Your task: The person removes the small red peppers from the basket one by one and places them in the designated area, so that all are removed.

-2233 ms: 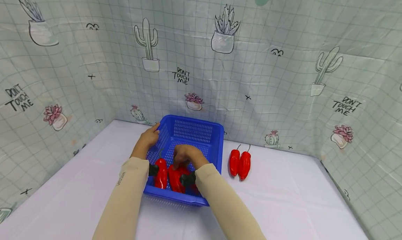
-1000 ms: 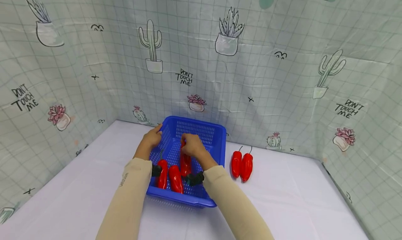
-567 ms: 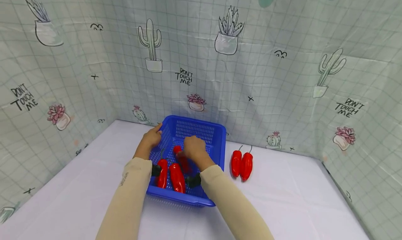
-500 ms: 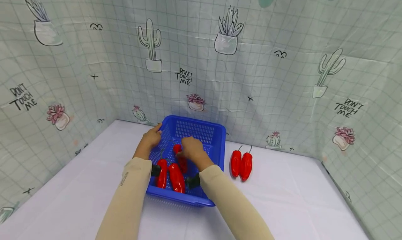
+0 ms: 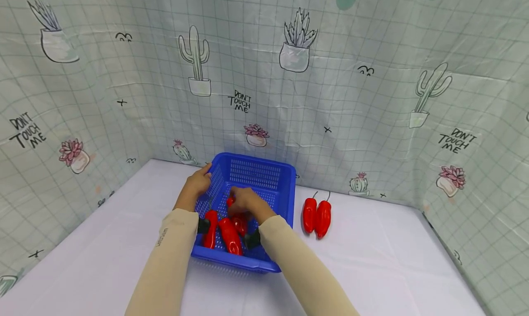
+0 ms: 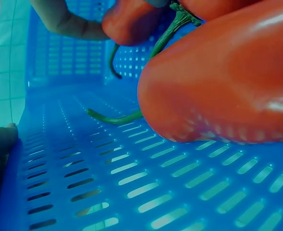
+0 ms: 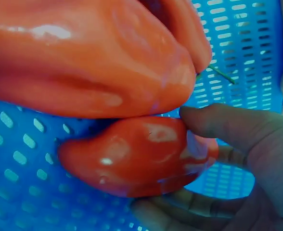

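Observation:
In the head view, my left hand (image 5: 197, 183) holds the left rim of a blue perforated plastic basket (image 5: 235, 259), one finger stretched along the rim. My right hand (image 5: 246, 200) reaches inside. In the right wrist view its thumb and fingers close around a glossy red pepper (image 7: 136, 156) low over the basket floor. Two more red peppers lie nearer the basket's front: the left one (image 5: 210, 231) has a green stem, and the other (image 5: 231, 237) lies beside the held one. The left wrist view shows a large red pepper (image 6: 223, 82) close up.
Outside the basket, to its right, two red peppers (image 5: 309, 215) with thin stems lie side by side on the white tabletop (image 5: 380, 256). A hanging cloth (image 5: 355, 100) printed with cacti surrounds the table at the back and sides.
My right hand has spread the peppers apart, carrying one toward the middle of the basket, then left beside the others. The left hand stays at the rim; the two outside peppers have not moved.

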`<act>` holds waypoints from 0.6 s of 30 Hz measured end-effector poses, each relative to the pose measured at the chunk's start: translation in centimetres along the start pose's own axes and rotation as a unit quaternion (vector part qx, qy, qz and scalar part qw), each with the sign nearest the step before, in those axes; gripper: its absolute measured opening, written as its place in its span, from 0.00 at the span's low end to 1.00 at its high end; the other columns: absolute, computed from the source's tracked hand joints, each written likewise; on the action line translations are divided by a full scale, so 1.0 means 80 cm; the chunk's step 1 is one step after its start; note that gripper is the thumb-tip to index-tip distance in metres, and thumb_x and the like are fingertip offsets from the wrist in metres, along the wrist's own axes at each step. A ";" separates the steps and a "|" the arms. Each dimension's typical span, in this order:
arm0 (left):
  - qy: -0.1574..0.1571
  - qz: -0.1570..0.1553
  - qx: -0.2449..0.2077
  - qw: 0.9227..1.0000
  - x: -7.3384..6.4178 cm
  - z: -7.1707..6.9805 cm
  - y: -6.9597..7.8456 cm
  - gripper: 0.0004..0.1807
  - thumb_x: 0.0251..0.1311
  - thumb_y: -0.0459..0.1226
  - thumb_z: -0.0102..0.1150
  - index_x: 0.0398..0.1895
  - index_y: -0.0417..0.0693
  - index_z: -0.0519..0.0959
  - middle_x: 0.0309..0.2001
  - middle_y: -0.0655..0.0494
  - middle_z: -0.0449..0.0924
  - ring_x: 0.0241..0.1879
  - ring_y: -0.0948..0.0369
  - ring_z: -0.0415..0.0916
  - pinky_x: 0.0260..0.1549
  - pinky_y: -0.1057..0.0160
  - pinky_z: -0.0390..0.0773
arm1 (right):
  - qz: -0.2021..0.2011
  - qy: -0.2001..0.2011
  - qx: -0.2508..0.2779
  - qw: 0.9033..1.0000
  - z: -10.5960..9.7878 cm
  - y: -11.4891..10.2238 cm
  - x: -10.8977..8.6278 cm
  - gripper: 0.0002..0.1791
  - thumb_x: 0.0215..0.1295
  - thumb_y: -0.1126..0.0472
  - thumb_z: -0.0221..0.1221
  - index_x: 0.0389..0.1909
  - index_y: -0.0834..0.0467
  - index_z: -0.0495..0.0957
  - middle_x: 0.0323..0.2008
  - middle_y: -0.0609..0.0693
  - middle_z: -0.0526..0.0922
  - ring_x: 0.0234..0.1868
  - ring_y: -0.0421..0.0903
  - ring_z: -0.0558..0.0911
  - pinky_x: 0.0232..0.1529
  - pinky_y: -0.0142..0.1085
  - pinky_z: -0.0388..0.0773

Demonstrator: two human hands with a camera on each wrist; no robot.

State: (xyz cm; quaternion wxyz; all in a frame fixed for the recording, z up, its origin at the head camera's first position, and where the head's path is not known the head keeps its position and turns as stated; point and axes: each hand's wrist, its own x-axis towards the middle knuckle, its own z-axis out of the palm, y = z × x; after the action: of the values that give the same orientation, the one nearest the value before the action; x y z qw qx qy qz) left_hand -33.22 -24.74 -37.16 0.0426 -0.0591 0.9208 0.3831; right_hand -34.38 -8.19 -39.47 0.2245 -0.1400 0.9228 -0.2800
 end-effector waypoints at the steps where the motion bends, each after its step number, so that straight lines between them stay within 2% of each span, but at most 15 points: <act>1: 0.001 0.000 0.001 1.000 0.000 0.000 0.000 0.29 0.76 0.36 0.28 0.78 0.45 0.47 0.74 0.31 0.49 0.73 0.33 0.46 0.71 0.38 0.51 | 0.004 -0.003 0.006 1.000 0.000 0.000 0.000 0.30 0.55 0.64 0.69 0.59 0.53 0.72 0.42 0.57 0.77 0.34 0.52 0.82 0.26 0.44 0.85; 4: 0.002 -0.001 0.001 1.000 -0.001 0.001 0.001 0.29 0.76 0.36 0.28 0.78 0.44 0.47 0.74 0.31 0.49 0.73 0.33 0.46 0.71 0.38 0.50 | 0.011 -0.012 0.014 1.000 -0.001 -0.001 0.001 0.30 0.53 0.66 0.71 0.58 0.53 0.71 0.42 0.57 0.76 0.35 0.52 0.82 0.29 0.45 0.85; 7: 0.003 -0.002 0.000 1.000 -0.001 0.001 0.001 0.28 0.76 0.36 0.27 0.78 0.44 0.47 0.74 0.32 0.49 0.73 0.33 0.46 0.71 0.38 0.50 | 0.006 -0.008 -0.004 1.000 -0.001 -0.001 0.001 0.30 0.52 0.65 0.72 0.57 0.52 0.72 0.43 0.56 0.77 0.38 0.51 0.81 0.35 0.44 0.86; 9: 0.002 -0.003 -0.001 1.000 -0.002 0.001 0.001 0.28 0.76 0.36 0.27 0.78 0.44 0.47 0.74 0.31 0.48 0.73 0.32 0.46 0.71 0.38 0.50 | -0.006 0.004 -0.030 1.000 -0.001 -0.001 0.001 0.29 0.53 0.62 0.72 0.57 0.52 0.74 0.44 0.55 0.78 0.40 0.50 0.81 0.40 0.43 0.85; 11: 0.002 -0.005 -0.006 1.000 -0.003 0.002 0.000 0.29 0.76 0.36 0.28 0.78 0.45 0.47 0.74 0.31 0.48 0.73 0.32 0.45 0.71 0.37 0.50 | -0.013 0.024 -0.029 0.999 -0.001 -0.001 0.001 0.28 0.55 0.60 0.72 0.57 0.53 0.75 0.45 0.56 0.79 0.41 0.49 0.81 0.41 0.42 0.85; 14: 0.001 -0.007 -0.013 1.000 -0.003 0.002 0.001 0.29 0.76 0.36 0.28 0.78 0.45 0.47 0.75 0.32 0.48 0.73 0.33 0.45 0.71 0.37 0.49 | -0.019 0.057 0.003 0.998 -0.004 -0.001 -0.001 0.26 0.59 0.59 0.69 0.59 0.56 0.75 0.47 0.58 0.80 0.41 0.51 0.82 0.38 0.42 0.86; 18: 0.004 -0.003 -0.013 1.000 -0.001 0.000 0.000 0.29 0.76 0.36 0.28 0.78 0.45 0.47 0.75 0.32 0.48 0.73 0.33 0.45 0.71 0.37 0.49 | -0.029 0.089 0.069 0.993 -0.013 -0.005 -0.003 0.23 0.64 0.61 0.63 0.60 0.60 0.74 0.48 0.61 0.79 0.36 0.51 0.82 0.31 0.43 0.86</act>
State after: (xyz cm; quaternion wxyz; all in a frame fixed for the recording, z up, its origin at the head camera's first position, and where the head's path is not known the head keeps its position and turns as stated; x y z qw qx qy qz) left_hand -33.14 -24.75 -37.11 0.0394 -0.0637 0.9158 0.3946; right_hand -34.62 -7.89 -38.36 0.1419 -0.1257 0.9133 -0.3605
